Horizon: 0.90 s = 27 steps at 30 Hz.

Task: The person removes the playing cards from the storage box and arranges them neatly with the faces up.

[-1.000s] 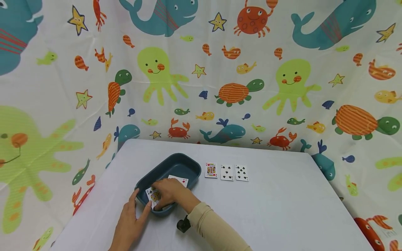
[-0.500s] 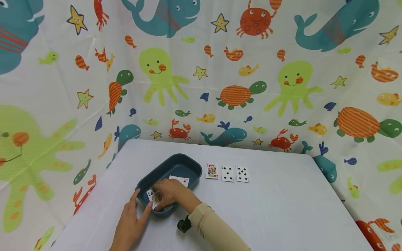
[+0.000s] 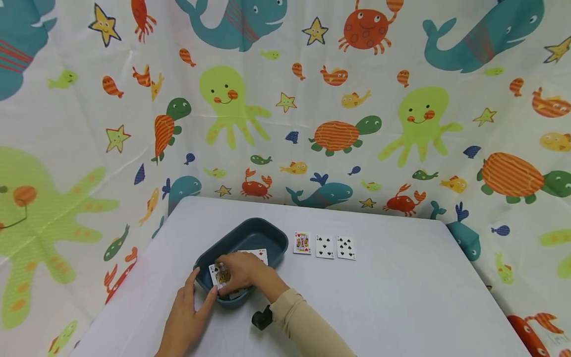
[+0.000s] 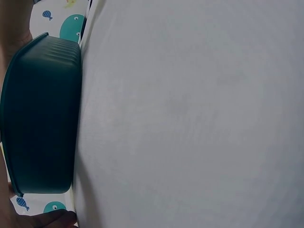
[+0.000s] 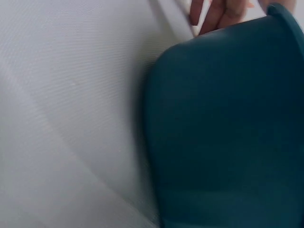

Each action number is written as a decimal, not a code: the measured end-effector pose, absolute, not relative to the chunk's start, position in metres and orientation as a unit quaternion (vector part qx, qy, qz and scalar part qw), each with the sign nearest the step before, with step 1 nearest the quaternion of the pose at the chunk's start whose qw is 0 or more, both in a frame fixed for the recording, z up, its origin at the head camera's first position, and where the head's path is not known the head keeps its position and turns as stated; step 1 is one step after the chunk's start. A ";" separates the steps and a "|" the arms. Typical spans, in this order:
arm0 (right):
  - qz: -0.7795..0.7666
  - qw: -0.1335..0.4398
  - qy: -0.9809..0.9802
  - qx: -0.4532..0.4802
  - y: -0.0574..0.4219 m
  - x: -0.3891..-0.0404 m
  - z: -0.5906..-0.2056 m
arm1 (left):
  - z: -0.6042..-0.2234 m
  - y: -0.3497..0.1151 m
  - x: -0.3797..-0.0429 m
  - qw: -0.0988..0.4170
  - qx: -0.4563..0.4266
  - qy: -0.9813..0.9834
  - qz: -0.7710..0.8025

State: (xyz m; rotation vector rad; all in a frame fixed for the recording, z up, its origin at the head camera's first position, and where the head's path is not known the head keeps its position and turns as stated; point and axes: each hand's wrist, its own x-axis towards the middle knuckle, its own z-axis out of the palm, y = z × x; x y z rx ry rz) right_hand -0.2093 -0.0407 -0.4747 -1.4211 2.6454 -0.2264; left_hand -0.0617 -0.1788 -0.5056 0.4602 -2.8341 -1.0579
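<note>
A dark blue plastic tub point(image 3: 263, 230) sits on the white table at the left, with playing cards inside. My right hand point(image 3: 243, 271) reaches into it, fingers curled down at a black-suited face card point(image 3: 217, 273), which it pinches at the near end. Beside that hand lies a red diamond card point(image 3: 258, 254), partly covered by it. My left hand point(image 3: 187, 310) stands at the near left corner, thumb and fingers spread and touching the tub's outside. In the left wrist view its straight fingers point(image 4: 50, 218) lie beside the tub wall point(image 4: 45, 114).
Right of the tub, a face-up king of hearts point(image 3: 302, 243) and two spade cards point(image 3: 324, 247) point(image 3: 345, 247) lie in a row. A small black object point(image 3: 262, 318) shows by the right wrist. A sea-animal curtain hangs behind the table point(image 3: 401, 287).
The face card under my right hand has shifted and turned slightly, and the right hand has moved a little. My left hand stays at the tub's corner. The view has drifted slightly.
</note>
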 end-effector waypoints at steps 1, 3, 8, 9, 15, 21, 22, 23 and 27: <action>-0.086 0.067 0.877 -0.469 -0.039 -0.210 -0.474 | -0.506 -0.178 -0.062 0.041 0.150 -0.925 -0.346; -0.109 0.073 0.875 -0.465 -0.035 -0.212 -0.472 | -0.506 -0.178 -0.062 0.041 0.148 -0.925 -0.348; -0.182 0.091 0.871 -0.448 -0.023 -0.214 -0.462 | -0.506 -0.177 -0.062 0.041 0.147 -0.927 -0.342; -0.194 0.092 0.870 -0.444 -0.020 -0.215 -0.460 | -0.506 -0.177 -0.062 0.042 0.147 -0.928 -0.341; -0.265 0.087 0.861 -0.425 -0.002 -0.217 -0.455 | -0.506 -0.178 -0.061 0.046 0.150 -0.928 -0.339; -0.316 0.081 0.850 -0.414 0.015 -0.217 -0.450 | -0.505 -0.178 -0.062 0.036 0.157 -0.927 -0.340; -0.324 0.081 0.849 -0.410 0.017 -0.217 -0.449 | -0.505 -0.178 -0.061 0.039 0.156 -0.927 -0.340; -0.330 0.081 0.848 -0.407 0.020 -0.217 -0.448 | -0.505 -0.178 -0.061 0.042 0.155 -0.926 -0.340; -0.361 0.075 0.838 -0.402 0.032 -0.220 -0.448 | -0.505 -0.177 -0.060 0.055 0.151 -0.926 -0.342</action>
